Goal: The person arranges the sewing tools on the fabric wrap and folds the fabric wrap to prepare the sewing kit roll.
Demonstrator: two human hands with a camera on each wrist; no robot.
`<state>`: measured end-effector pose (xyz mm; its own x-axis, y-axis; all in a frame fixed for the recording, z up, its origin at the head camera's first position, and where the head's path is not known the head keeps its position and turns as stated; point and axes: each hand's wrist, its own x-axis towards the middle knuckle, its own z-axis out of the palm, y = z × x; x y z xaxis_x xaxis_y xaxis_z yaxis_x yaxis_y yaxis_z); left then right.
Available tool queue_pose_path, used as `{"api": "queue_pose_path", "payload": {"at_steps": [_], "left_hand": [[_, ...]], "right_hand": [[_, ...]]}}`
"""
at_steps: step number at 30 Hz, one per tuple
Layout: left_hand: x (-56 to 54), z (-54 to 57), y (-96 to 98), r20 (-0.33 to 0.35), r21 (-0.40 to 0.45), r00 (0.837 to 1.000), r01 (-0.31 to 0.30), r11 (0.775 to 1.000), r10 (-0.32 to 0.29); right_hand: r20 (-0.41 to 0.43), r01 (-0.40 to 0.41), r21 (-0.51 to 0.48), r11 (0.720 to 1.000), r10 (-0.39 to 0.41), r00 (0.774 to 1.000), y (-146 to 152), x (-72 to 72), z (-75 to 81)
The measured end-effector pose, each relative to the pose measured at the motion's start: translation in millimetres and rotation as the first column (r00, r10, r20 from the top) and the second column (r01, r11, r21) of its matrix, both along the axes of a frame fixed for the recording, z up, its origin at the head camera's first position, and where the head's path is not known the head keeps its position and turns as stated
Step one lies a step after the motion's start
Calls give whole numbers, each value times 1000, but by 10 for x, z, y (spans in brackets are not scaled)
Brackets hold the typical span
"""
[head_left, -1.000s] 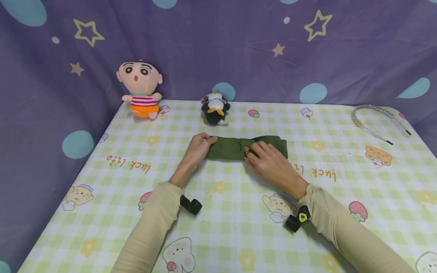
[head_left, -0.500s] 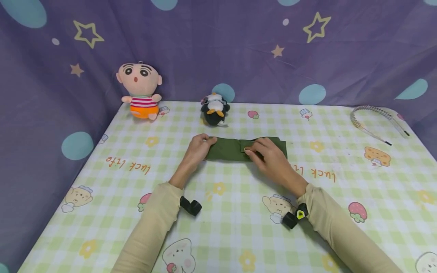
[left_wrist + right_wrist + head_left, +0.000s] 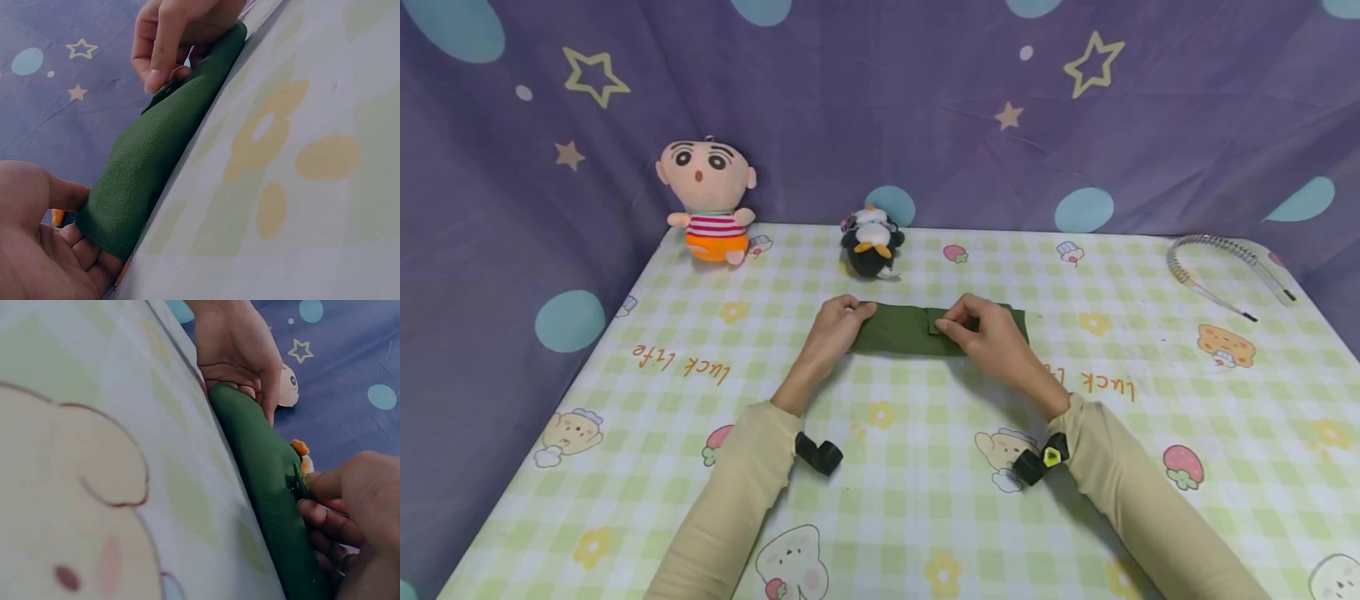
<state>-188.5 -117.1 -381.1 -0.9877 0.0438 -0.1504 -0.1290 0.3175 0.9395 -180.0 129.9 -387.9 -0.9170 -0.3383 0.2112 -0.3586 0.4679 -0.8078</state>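
A folded strip of dark green woven cloth (image 3: pixel 895 327) lies lengthwise on the table in the head view, with a small flap (image 3: pixel 933 320) near its middle. My left hand (image 3: pixel 839 327) grips the left end, thumb on top and fingers underneath, as the left wrist view also shows. Over the right half, my right hand (image 3: pixel 994 340) pinches the edge of the flap between thumb and index finger; in the right wrist view the flap (image 3: pixel 299 481) stands up from the cloth. My right hand covers part of the cloth's right end.
A plush doll (image 3: pixel 707 200) in orange shorts sits at the back left of the checked tablecloth (image 3: pixel 880 500). Behind the cloth stands a penguin plush (image 3: pixel 872 243). Far right lies a clear headband (image 3: pixel 1213 271). A purple curtain (image 3: pixel 880 108) hangs behind the table.
My right hand has turned, its fingers lifting from the cloth and drawing together at the flap's edge. The right wrist has shifted slightly left. My left hand keeps its hold.
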Motion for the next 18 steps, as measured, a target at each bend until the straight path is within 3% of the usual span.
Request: {"api": "queue_pose_path", "payload": {"at_steps": [18], "left_hand": [[4,-4,-12,7,3,1000,9,1000,-9]], "right_hand": [[103,-43,132,990,30,994,-15,-85,112]]}}
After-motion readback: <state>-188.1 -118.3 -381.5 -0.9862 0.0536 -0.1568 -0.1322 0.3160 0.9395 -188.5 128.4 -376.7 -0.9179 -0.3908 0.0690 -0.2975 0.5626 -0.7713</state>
